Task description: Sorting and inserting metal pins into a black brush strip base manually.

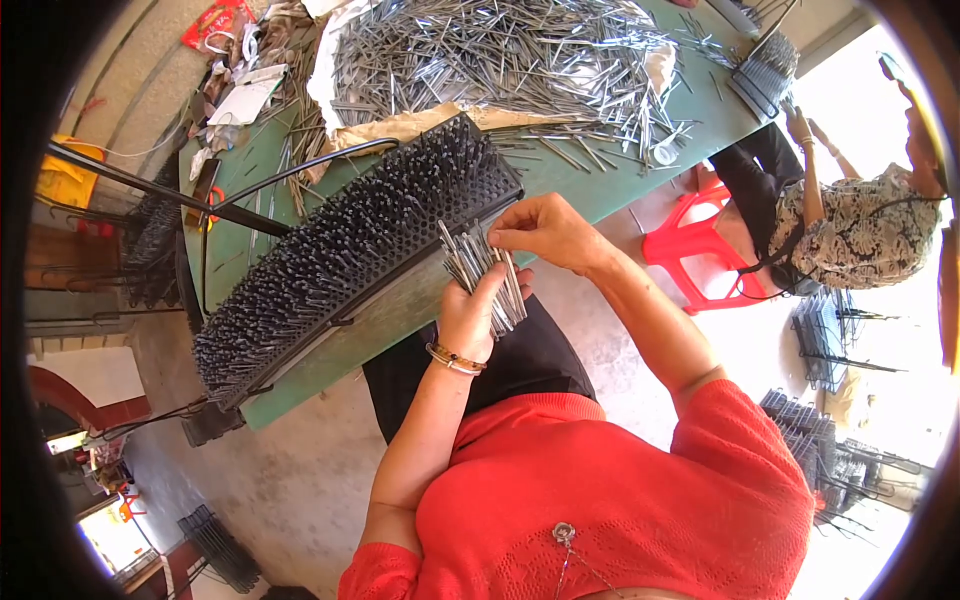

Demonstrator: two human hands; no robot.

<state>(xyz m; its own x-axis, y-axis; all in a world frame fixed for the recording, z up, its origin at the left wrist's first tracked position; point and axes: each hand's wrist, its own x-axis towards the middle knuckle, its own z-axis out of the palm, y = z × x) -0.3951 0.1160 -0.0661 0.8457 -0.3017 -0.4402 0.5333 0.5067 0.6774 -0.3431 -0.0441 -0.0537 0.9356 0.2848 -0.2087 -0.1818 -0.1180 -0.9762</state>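
My left hand (470, 312) is closed round a bundle of thin grey metal rods (464, 262), which stick out above and below the fingers. At the upper end of this bundle, the thumb and fingertips of my right hand (550, 232) pinch a rod; its far part is hidden among the others. Just beyond both hands, a long black rack (345, 265) lies slantwise over the table edge. Upright dark-tipped rods stand densely packed across most of it, and its near right end shows lower, sparser pins.
The green table (600, 185) carries a big heap of loose metal rods (500, 65) on paper. Orange-handled scissors (212, 208) lie at left near scraps. At right, another person (850, 225) sits by a red plastic stool (700, 245). More racks (222, 548) stand on the floor.
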